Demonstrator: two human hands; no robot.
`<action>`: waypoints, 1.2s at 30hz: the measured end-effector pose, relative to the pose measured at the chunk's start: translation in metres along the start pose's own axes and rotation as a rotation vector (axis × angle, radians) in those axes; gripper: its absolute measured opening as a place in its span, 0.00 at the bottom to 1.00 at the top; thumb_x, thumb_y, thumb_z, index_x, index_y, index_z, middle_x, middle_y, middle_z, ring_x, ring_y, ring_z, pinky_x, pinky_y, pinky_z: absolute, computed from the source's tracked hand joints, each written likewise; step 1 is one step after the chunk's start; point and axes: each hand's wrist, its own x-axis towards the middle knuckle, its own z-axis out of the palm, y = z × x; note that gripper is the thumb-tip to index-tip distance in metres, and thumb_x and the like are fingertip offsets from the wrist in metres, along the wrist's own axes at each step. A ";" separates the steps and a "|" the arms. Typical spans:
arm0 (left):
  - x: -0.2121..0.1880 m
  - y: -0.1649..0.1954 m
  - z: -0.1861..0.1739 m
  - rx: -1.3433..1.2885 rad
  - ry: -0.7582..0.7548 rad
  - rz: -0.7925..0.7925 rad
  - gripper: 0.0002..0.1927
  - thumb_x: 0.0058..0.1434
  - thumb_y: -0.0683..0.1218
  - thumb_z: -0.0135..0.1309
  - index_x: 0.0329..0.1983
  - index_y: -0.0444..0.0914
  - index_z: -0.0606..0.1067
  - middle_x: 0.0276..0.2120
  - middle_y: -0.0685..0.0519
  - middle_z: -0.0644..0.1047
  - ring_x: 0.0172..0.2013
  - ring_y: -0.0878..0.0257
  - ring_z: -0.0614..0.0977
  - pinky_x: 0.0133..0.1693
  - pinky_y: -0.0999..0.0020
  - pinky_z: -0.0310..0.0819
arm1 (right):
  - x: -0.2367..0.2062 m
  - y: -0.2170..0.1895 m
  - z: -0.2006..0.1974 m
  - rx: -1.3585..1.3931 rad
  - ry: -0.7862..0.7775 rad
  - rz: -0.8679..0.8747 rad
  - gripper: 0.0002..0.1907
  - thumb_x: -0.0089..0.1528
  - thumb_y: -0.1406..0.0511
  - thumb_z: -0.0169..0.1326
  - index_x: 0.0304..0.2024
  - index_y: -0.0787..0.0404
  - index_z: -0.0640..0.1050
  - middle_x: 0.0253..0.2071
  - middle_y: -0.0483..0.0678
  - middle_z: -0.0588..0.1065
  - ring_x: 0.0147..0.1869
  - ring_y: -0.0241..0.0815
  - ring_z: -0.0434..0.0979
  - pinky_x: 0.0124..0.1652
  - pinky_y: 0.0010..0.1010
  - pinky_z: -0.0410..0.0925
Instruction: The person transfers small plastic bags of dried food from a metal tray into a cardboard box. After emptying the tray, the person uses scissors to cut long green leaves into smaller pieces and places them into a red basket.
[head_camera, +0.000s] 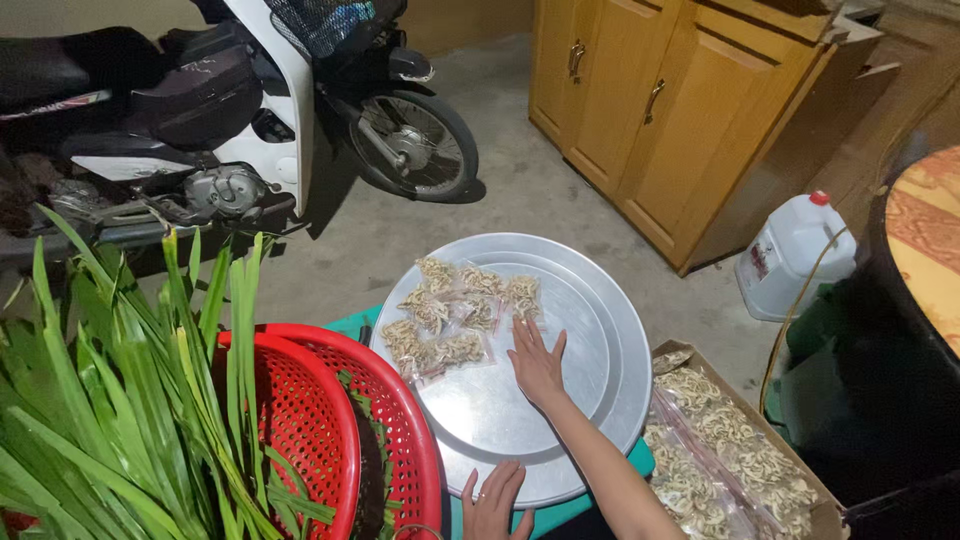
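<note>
A large round metal tray (590, 400) rests on a teal surface (640, 460) in front of me. Several small clear bags of pale curled pieces (450, 315) lie in rows on the tray's far left part. My right hand (537, 362) lies flat on the tray, fingers spread, its fingertips just beside the nearest bags and holding nothing. My left hand (493, 503) rests with fingers apart on the tray's near rim, also with nothing in it.
An open cardboard box (740, 455) at right holds more such bags. At left a red plastic basket (320, 420) stands by long green leaves (120, 400). A motorbike (230, 110), wooden cabinet (670, 110), white jug (795, 255) and dark round table (900, 330) surround the spot.
</note>
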 end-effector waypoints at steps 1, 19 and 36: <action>-0.001 -0.001 0.000 -0.005 -0.003 -0.004 0.37 0.51 0.52 0.65 0.65 0.40 0.71 0.64 0.50 0.71 0.67 0.57 0.68 0.66 0.43 0.40 | -0.003 0.000 0.000 0.015 0.034 0.005 0.29 0.68 0.60 0.47 0.71 0.59 0.62 0.76 0.43 0.53 0.80 0.42 0.45 0.67 0.75 0.33; -0.028 0.047 -0.018 -0.005 0.036 -0.052 0.32 0.55 0.50 0.61 0.64 0.42 0.70 0.64 0.52 0.71 0.67 0.60 0.68 0.68 0.48 0.44 | -0.230 0.231 -0.101 0.550 0.591 0.448 0.28 0.56 0.74 0.59 0.60 0.59 0.77 0.64 0.53 0.73 0.68 0.52 0.73 0.62 0.36 0.65; -0.024 0.063 -0.004 0.031 0.022 -0.055 0.33 0.55 0.50 0.61 0.65 0.42 0.69 0.64 0.53 0.71 0.67 0.60 0.68 0.68 0.49 0.43 | -0.254 0.180 -0.050 0.338 0.430 0.379 0.17 0.58 0.74 0.54 0.50 0.62 0.82 0.68 0.57 0.69 0.70 0.58 0.67 0.66 0.42 0.61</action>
